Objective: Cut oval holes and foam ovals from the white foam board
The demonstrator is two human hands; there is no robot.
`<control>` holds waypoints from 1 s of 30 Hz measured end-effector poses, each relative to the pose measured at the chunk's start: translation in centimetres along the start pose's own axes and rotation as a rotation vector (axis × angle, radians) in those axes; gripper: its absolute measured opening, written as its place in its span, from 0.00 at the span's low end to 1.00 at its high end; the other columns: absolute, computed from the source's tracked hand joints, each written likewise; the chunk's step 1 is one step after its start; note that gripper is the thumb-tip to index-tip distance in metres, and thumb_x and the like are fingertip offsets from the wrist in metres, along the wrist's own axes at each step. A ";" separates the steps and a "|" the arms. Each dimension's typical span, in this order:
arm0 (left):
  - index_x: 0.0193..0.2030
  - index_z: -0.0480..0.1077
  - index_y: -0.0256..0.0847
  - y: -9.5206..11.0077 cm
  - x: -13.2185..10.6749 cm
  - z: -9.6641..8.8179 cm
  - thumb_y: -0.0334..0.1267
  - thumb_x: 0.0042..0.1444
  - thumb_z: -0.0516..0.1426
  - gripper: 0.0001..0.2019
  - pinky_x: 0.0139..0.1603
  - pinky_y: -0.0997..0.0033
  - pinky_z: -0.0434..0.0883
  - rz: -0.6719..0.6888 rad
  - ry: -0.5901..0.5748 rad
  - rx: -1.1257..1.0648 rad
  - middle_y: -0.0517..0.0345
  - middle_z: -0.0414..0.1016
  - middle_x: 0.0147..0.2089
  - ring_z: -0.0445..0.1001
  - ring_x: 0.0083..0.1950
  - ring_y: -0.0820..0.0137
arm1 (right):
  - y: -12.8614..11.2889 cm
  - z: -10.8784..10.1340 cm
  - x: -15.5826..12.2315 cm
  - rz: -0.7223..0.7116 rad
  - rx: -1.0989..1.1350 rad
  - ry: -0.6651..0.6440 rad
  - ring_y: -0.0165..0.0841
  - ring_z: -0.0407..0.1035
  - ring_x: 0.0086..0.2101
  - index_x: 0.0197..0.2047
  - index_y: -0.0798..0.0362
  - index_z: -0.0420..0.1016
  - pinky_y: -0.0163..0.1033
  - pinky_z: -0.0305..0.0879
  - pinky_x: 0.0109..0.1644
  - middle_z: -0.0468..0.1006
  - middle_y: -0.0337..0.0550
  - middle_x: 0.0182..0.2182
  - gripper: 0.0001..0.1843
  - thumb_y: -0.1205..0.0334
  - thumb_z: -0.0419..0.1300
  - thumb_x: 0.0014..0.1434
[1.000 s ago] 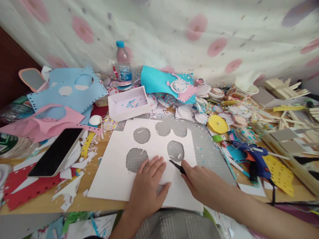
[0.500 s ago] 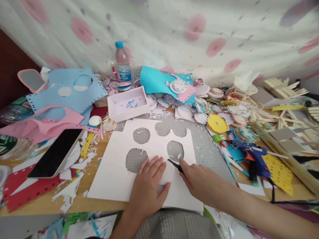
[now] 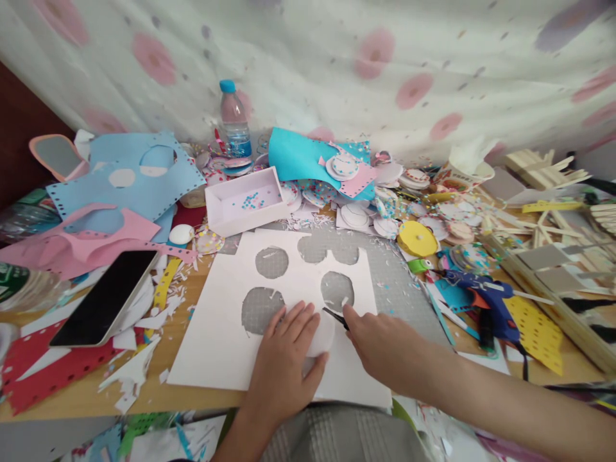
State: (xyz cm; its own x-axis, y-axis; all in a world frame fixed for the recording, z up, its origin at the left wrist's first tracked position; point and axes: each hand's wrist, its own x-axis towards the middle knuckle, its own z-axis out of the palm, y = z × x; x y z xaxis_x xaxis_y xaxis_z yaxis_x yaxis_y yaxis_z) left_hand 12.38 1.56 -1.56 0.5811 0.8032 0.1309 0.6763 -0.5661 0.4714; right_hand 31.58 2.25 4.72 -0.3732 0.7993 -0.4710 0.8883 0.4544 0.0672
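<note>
A white foam-like sheet (image 3: 206, 343) with several round holes cut through it lies on a grey cutting mat (image 3: 399, 308). My left hand (image 3: 291, 346) presses flat on the sheet, fingers stretched out, partly covering a white disc (image 3: 321, 337). To its right, my right hand (image 3: 378, 337) is closed around a craft knife with a dark, pointed blade (image 3: 333, 313). The blade tip touches or nearly touches the sheet at the disc's upper edge, just below a cut hole. The knife's handle is mostly hidden in my fingers.
A white box (image 3: 248, 221) with blue dots stands behind the sheet, near a water bottle (image 3: 235, 125). A phone (image 3: 106, 298) lies at left among paper scraps. At right are a blue glue gun (image 3: 481, 289), a yellow disc (image 3: 418, 238) and wooden sticks (image 3: 543, 170).
The knife tip and my right hand have shifted only slightly along the disc's upper edge. My left hand stays flat on the sheet. The whole view has drifted a little.
</note>
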 end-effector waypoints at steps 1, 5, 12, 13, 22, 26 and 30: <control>0.61 0.63 0.39 0.1 0.0 0.0 0.38 0.60 0.54 0.22 0.68 0.50 0.55 -0.007 0.005 -0.008 0.53 0.64 0.66 0.58 0.68 0.60 | 0.0 -0.3 0.0 -0.005 -0.003 -0.017 0.43 0.79 0.33 0.55 0.63 0.69 0.38 0.70 0.30 0.80 0.60 0.39 0.18 0.73 0.52 0.63; 0.61 0.64 0.40 0.2 0.0 0.1 0.39 0.60 0.54 0.22 0.68 0.51 0.54 -0.022 0.009 -0.017 0.55 0.65 0.66 0.58 0.68 0.62 | 0.2 -1.3 0.2 -0.005 0.037 -0.058 0.44 0.79 0.35 0.56 0.64 0.68 0.40 0.72 0.32 0.80 0.60 0.41 0.18 0.74 0.50 0.63; 0.63 0.61 0.39 -0.2 0.0 0.2 0.38 0.60 0.54 0.23 0.68 0.50 0.54 -0.011 -0.018 0.023 0.54 0.63 0.67 0.57 0.69 0.61 | 0.6 -1.1 0.5 -0.079 0.104 -0.051 0.45 0.78 0.38 0.55 0.67 0.69 0.41 0.71 0.36 0.78 0.64 0.44 0.17 0.71 0.50 0.66; 0.63 0.61 0.39 -0.2 -0.1 0.2 0.38 0.60 0.54 0.24 0.68 0.50 0.54 -0.013 -0.017 0.024 0.54 0.63 0.67 0.57 0.69 0.61 | 0.5 -1.0 0.5 -0.077 0.108 -0.040 0.45 0.78 0.38 0.56 0.68 0.68 0.41 0.71 0.37 0.78 0.65 0.44 0.18 0.71 0.50 0.66; 0.62 0.62 0.39 -0.1 -0.1 0.3 0.39 0.60 0.55 0.23 0.67 0.49 0.55 -0.017 0.004 0.026 0.53 0.63 0.67 0.57 0.69 0.60 | 0.0 -0.9 0.3 0.063 0.276 -0.102 0.47 0.78 0.39 0.55 0.66 0.68 0.40 0.66 0.34 0.79 0.63 0.42 0.17 0.71 0.48 0.65; 0.62 0.62 0.40 -0.2 0.0 0.3 0.39 0.60 0.55 0.23 0.67 0.49 0.56 -0.023 -0.006 0.025 0.54 0.63 0.67 0.57 0.69 0.60 | 0.3 -0.5 0.3 0.070 0.268 -0.086 0.46 0.78 0.38 0.55 0.66 0.67 0.39 0.65 0.33 0.80 0.61 0.39 0.18 0.71 0.48 0.65; 0.62 0.61 0.40 -0.2 -0.1 0.3 0.39 0.60 0.55 0.23 0.67 0.50 0.56 -0.028 -0.003 0.022 0.54 0.63 0.67 0.57 0.69 0.61 | 0.5 -0.4 0.2 0.049 0.256 -0.047 0.45 0.79 0.36 0.53 0.66 0.69 0.37 0.62 0.30 0.80 0.60 0.35 0.16 0.71 0.49 0.64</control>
State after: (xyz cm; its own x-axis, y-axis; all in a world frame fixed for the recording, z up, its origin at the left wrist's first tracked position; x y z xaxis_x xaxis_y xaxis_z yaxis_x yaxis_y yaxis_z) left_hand 12.36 1.51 -1.91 0.5627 0.8185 0.1153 0.7025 -0.5471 0.4552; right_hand 31.86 2.76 5.04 -0.3207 0.7957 -0.5138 0.9460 0.2964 -0.1315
